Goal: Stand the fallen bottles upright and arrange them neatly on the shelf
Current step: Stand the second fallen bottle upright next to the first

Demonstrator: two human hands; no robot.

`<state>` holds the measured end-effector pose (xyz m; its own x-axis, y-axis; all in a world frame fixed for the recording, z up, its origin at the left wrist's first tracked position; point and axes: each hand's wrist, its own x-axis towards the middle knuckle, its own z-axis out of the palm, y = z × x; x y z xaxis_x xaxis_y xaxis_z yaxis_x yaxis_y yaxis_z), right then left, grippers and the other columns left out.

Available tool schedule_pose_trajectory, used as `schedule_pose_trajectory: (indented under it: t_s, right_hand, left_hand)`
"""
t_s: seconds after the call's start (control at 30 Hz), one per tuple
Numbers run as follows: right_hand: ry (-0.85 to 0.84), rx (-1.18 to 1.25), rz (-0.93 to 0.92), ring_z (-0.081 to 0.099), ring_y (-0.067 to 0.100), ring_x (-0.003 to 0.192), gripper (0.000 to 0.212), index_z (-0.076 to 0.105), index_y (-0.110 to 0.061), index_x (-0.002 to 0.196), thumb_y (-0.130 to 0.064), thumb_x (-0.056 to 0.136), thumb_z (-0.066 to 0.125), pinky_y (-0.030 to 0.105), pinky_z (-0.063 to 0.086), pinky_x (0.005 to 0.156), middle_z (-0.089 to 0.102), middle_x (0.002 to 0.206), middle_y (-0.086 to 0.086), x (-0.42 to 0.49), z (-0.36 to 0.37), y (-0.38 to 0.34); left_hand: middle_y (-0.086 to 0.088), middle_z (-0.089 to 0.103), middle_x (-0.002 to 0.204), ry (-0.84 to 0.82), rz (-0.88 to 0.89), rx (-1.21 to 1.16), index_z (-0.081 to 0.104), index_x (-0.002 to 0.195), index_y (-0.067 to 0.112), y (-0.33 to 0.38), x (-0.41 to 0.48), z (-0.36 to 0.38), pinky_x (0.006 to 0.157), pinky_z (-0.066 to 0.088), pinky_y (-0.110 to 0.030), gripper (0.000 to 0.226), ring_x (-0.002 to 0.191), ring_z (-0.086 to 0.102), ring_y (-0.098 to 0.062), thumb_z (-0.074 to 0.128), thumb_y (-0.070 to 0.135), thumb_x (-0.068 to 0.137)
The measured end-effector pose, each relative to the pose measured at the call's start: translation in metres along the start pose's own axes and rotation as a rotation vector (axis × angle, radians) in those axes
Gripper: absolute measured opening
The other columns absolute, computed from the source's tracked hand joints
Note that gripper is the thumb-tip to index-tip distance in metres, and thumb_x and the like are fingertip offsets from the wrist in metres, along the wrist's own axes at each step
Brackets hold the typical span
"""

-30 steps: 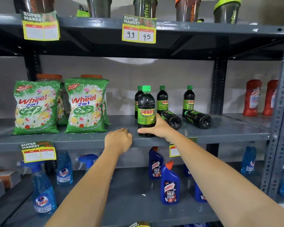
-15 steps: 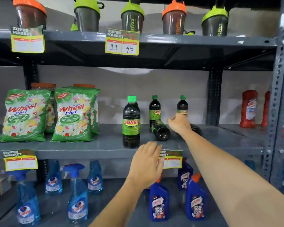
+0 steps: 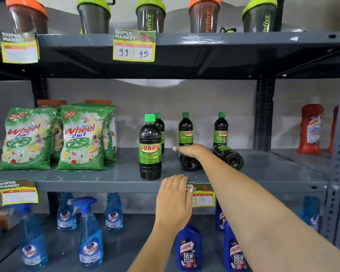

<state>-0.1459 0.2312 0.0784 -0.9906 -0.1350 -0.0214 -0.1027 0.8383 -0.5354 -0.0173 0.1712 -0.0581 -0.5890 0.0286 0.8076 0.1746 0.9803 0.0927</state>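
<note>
Dark Sunny bottles with green caps and labels stand on the grey middle shelf (image 3: 90,182). One upright bottle (image 3: 150,148) is near the front edge, with another (image 3: 160,124) just behind it. Two more upright bottles (image 3: 185,130) (image 3: 220,128) stand at the back. Two bottles lie on their sides: one fallen bottle (image 3: 190,163) under my right hand (image 3: 192,151), the other fallen bottle (image 3: 229,157) to its right. My right hand rests flat on the first fallen bottle, fingers stretched leftward. My left hand (image 3: 174,195) hovers before the shelf edge, holding nothing.
Green Wheel detergent bags (image 3: 82,138) fill the shelf's left part. Red Harpic bottles (image 3: 310,128) stand at the far right. Shaker cups (image 3: 150,14) line the shelf above. Blue Colin sprays (image 3: 90,232) and blue Harpic bottles (image 3: 188,248) stand below. Price tags (image 3: 134,46) hang on shelf edges.
My right hand let go of the upright front bottle, went to the right fallen bottle, then came back left onto the nearer fallen one. My left hand opened and dropped below the shelf edge.
</note>
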Motion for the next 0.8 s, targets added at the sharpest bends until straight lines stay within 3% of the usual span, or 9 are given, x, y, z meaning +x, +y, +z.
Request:
schedule_pose_trajectory:
  t_s: [0.13,0.23,0.37,0.5,0.6,0.8]
  right_hand:
    - [0.108,-0.003,-0.019,0.061,0.026,0.09,0.063,0.061,-0.014,0.115,-0.054,0.067,0.073,0.029,0.048,0.071,0.061,0.108,0.008,0.008,-0.006,0.001]
    - [0.149,0.193,-0.03,0.063,0.027,0.092,0.045,0.06,-0.017,0.093,-0.049,0.065,0.075,0.035,0.055,0.083,0.064,0.104,0.007,0.014,-0.003,0.009]
    - [0.283,0.374,-0.088,0.064,0.029,0.099,0.058,0.065,-0.011,0.106,-0.056,0.07,0.073,0.039,0.055,0.084,0.068,0.108,0.01,0.019,0.007,0.016]
    - [0.359,0.507,-0.179,0.06,0.027,0.102,0.061,0.053,-0.009,0.117,-0.039,0.072,0.082,0.035,0.05,0.083,0.063,0.113,0.009,0.021,0.014,0.019]
    - [0.332,0.553,-0.248,0.054,0.021,0.098,0.066,0.042,-0.008,0.12,-0.027,0.074,0.084,0.032,0.041,0.08,0.059,0.115,0.007,0.018,0.018,0.025]
    - [0.223,0.559,-0.282,0.051,0.025,0.119,0.083,0.031,-0.01,0.132,-0.018,0.071,0.086,0.034,0.04,0.093,0.055,0.128,0.009,0.018,0.016,0.03]
  left_hand:
    - [-0.002,0.062,0.125,-0.005,0.002,0.004,0.058,0.124,0.012,-0.002,0.0,0.0,0.105,0.03,-0.033,0.04,0.117,0.052,-0.019,0.036,0.033,0.098]
    - [-0.001,0.062,0.125,-0.01,0.006,0.0,0.058,0.124,0.012,-0.004,0.0,0.001,0.106,0.03,-0.033,0.04,0.117,0.051,-0.019,0.035,0.034,0.098]
    - [-0.001,0.06,0.127,-0.012,0.004,-0.011,0.057,0.125,0.013,-0.004,-0.001,0.001,0.106,0.029,-0.033,0.042,0.118,0.05,-0.019,0.034,0.035,0.098]
    - [-0.001,0.06,0.129,-0.017,0.004,-0.015,0.056,0.127,0.013,-0.005,-0.002,0.001,0.107,0.03,-0.033,0.043,0.12,0.05,-0.019,0.033,0.036,0.098]
    - [-0.001,0.059,0.129,-0.027,0.014,-0.009,0.055,0.127,0.012,-0.006,-0.002,0.001,0.107,0.032,-0.035,0.043,0.12,0.049,-0.019,0.033,0.036,0.098]
    - [-0.002,0.059,0.13,-0.038,0.01,0.012,0.055,0.127,0.012,-0.006,-0.002,0.002,0.107,0.035,-0.037,0.044,0.12,0.05,-0.021,0.034,0.036,0.097]
